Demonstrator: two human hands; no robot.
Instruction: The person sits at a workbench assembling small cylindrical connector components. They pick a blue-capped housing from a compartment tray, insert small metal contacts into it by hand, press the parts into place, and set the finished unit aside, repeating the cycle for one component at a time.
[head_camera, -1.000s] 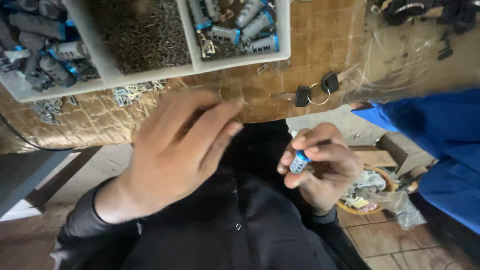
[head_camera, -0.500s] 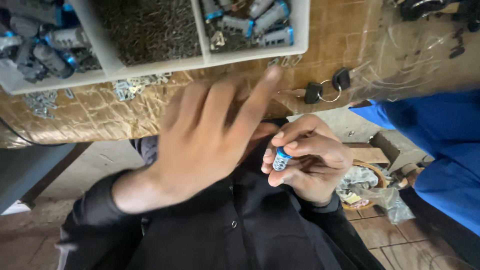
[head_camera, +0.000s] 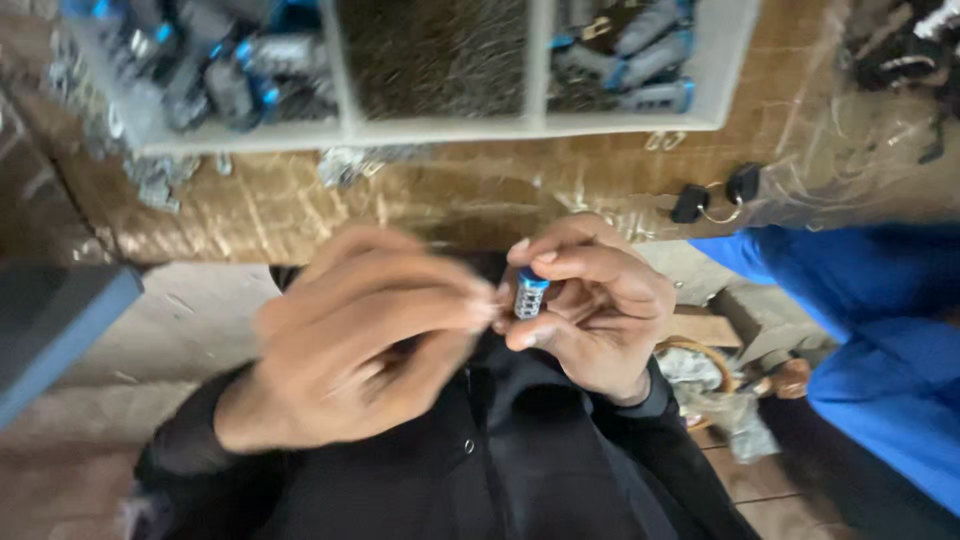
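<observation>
My right hand (head_camera: 590, 305) grips a small grey cylinder with a blue cap (head_camera: 527, 293), held upright between thumb and fingers, just below the table edge. My left hand (head_camera: 365, 340) is blurred, its fingers pinched together and their tips touching the cylinder's left side. Whether something small sits between those fingertips I cannot tell. Both hands hover over my black garment (head_camera: 470, 470).
A white divided tray (head_camera: 440, 128) on the brown table (head_camera: 400, 200) holds several grey-and-blue cylinders in its left and right bins and small dark metal parts in the middle. Loose metal bits (head_camera: 345, 165) lie below it. Black keys on a ring (head_camera: 715, 198) lie right. A person's blue sleeve (head_camera: 880, 330) is at right.
My left hand came down from an open, spread pose and pinched its fingertips against the cylinder. My right hand shifted left a little with the cylinder in it.
</observation>
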